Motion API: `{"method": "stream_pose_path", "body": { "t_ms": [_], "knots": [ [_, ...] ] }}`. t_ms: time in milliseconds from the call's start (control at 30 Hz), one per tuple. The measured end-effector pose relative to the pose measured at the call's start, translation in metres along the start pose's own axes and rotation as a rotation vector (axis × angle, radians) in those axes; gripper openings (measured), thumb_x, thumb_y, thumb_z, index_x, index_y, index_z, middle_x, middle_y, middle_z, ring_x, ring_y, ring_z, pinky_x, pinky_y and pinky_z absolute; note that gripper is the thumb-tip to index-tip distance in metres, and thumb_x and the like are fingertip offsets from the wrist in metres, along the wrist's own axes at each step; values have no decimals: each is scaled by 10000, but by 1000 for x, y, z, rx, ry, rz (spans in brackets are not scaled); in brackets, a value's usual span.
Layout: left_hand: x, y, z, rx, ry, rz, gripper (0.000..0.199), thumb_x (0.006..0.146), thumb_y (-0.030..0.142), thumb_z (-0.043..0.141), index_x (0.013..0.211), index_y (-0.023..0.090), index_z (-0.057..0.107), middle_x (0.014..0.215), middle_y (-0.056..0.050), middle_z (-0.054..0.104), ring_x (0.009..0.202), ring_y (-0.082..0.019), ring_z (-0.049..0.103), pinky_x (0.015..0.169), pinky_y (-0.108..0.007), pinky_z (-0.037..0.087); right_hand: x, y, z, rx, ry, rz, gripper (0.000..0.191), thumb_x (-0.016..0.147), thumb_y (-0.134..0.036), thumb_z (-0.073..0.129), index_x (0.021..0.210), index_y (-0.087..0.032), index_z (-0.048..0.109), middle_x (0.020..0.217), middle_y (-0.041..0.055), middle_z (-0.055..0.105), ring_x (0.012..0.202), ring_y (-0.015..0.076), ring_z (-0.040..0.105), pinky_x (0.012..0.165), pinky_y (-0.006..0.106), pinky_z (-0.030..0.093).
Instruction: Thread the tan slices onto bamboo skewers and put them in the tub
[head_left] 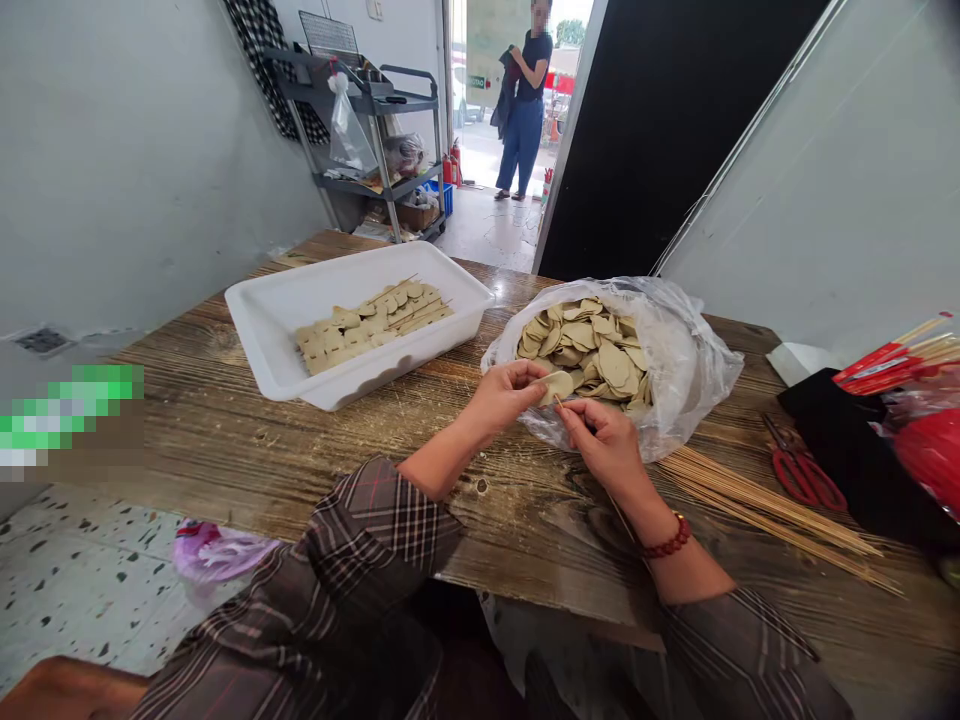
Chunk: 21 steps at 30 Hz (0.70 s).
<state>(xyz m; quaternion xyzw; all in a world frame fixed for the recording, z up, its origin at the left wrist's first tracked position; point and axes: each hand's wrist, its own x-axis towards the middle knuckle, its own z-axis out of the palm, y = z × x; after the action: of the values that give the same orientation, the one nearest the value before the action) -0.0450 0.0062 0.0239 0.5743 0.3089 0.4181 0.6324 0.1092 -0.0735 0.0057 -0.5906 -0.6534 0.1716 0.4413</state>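
A: What does each hand hold?

B: The left hand pinches one pale, flat slice by its side between thumb and fingers, the grip nearly closed. The right hand, also drawn to a pinch, has hold of a thin stick close to its tip; the shaft runs back beneath the palm toward the wrist.

A: Where do slice and stick lie relative to each other?

B: Just in front of the open plastic bag with its heap of slices, above the worktop. The tip is at the slice's lower edge; whether it pierces the slice cannot be told.

A: What makes for sound threading?

B: A short length of stick beyond the fingers should limit bending. The left fingertips are best placed clear of the tip's line, and a slow, even push should spare the slice from tearing.

A: Is there a pattern to compare?

B: Yes: in the white tray, left of the bag, threaded slices lie flat in rows. Spare sticks lie to the right, near the red-handled scissors.
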Motion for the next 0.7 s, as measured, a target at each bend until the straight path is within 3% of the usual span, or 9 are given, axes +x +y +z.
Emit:
{"method": "stream_pose_path", "body": {
  "t_ms": [200,367,567,700],
  "knots": [
    [-1,0,0,-29,-48,-44,285,647,300,768,845,121,670,651,18,598,582,-66,488,561,-199,350,1,0,1,10,28,3,294,903,-409,540,789,-176,679,542,-18,580,521,126,518,540,245,379],
    [0,1,-2,-135,-19,-138,428,624,406,807,948,151,693,790,-5,654,639,-75,517,559,-199,360,1,-1,1,96,17,45,282,901,-401,543,812,-169,676,525,-29,572,493,119,515,530,240,383],
    [-1,-4,0,-119,-62,-139,383,629,486,798,656,130,658,616,6,553,561,-66,413,520,-200,326,2,-4,1,108,11,49,283,888,-408,558,783,-170,671,526,-31,570,489,115,510,531,240,390],
    [3,-1,-7,-165,37,-108,387,614,484,810,631,132,650,580,18,517,529,-55,401,494,-194,322,1,-3,2,137,-27,50,279,880,-405,565,844,-165,700,526,-29,573,488,119,508,516,241,386]
  ]
}}
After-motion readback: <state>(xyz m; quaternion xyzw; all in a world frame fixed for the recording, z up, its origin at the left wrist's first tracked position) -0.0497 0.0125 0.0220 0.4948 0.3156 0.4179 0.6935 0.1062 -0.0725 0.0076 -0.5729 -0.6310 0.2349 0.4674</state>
